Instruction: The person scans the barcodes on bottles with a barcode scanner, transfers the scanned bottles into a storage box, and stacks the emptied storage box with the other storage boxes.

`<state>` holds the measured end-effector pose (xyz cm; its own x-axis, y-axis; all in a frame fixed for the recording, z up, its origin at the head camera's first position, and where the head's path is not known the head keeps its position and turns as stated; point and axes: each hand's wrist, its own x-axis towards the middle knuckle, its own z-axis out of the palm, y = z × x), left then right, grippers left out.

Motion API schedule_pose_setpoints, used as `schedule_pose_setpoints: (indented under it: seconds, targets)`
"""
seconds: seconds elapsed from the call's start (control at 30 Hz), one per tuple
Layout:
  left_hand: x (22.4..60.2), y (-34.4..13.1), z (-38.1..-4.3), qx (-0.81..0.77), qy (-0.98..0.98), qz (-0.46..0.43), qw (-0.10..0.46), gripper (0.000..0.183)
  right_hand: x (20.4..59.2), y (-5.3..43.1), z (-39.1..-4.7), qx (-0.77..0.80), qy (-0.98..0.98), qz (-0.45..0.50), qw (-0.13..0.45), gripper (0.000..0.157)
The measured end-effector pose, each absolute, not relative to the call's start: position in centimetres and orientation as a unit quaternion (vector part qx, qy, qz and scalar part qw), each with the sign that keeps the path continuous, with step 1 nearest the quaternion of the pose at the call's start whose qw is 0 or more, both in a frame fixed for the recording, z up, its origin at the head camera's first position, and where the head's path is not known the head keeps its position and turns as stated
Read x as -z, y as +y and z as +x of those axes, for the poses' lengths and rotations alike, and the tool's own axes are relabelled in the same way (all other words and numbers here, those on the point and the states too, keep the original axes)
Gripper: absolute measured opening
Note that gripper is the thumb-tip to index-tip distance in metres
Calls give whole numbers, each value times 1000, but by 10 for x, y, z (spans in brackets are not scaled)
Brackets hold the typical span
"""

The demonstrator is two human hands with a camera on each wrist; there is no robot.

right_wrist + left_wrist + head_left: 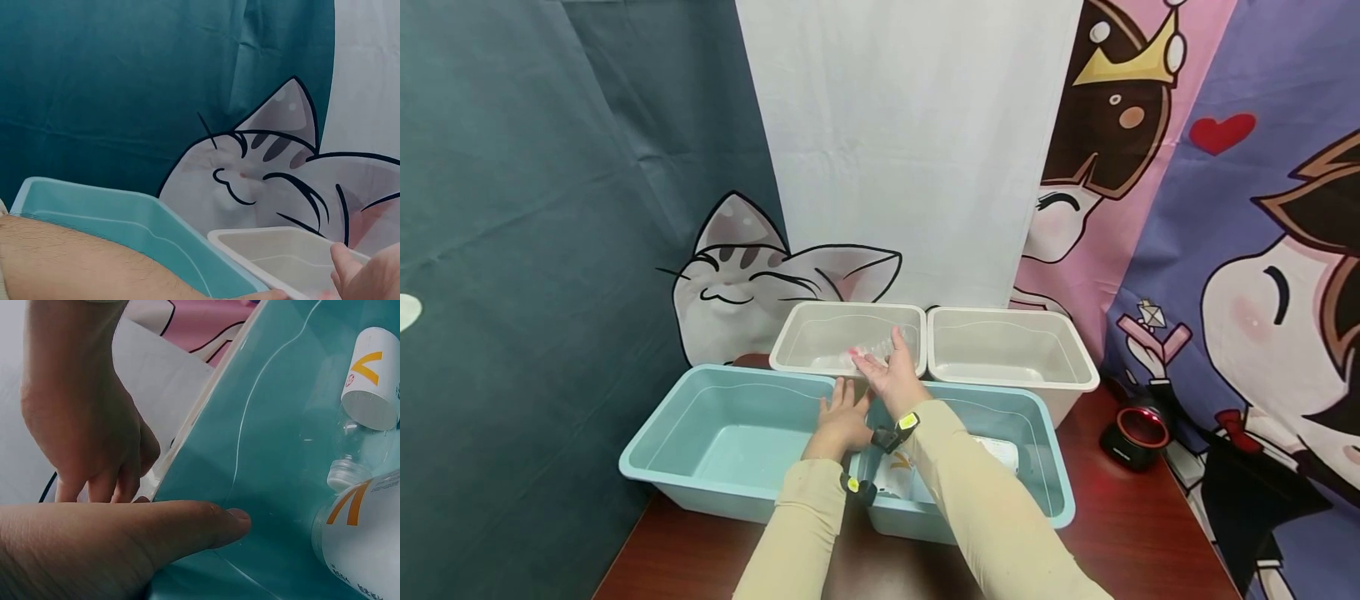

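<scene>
Over the near rim of the left white bin [797, 354], my right hand [897, 379] is spread, thumb apart from the other fingers. A clear plastic bottle with a pinkish-red end [854, 353] appears in that bin just past the fingertips, partly covered by the hand. My left hand [842, 427] rests with straight fingers at the inner rims where the two blue bins meet. In the left wrist view its thumb [187, 531] lies over the right blue bin [275, 425]. That bin holds a white-labelled bottle [369, 531] with a clear neck and cap, and a white cylinder [373, 375].
At the left stands another blue bin [737, 450], and a second white bin [1007, 350] sits at the back right. A black device with a red-lit ring [1138, 433] stands on the brown table [1120, 533]. Printed curtains [895, 150] hang close behind the bins.
</scene>
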<state>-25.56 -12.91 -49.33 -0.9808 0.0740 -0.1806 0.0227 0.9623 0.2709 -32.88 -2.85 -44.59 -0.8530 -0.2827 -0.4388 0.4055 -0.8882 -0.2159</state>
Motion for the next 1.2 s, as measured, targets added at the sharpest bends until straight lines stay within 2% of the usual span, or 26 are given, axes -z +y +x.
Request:
schedule_pose_setpoints:
  seconds: [0.47, 1.0, 1.2]
  targets:
    - [493, -133, -256, -145, 984, 32, 98, 92, 455, -3, -328, 947, 164, 210, 177, 87]
    - [495, -132, -258, -137, 985, 33, 99, 96, 449, 24, -330, 943, 206, 203, 164, 42]
    - [494, -130, -258, -146, 984, 30, 100, 95, 443, 39, -332, 936, 255, 178, 165, 37]
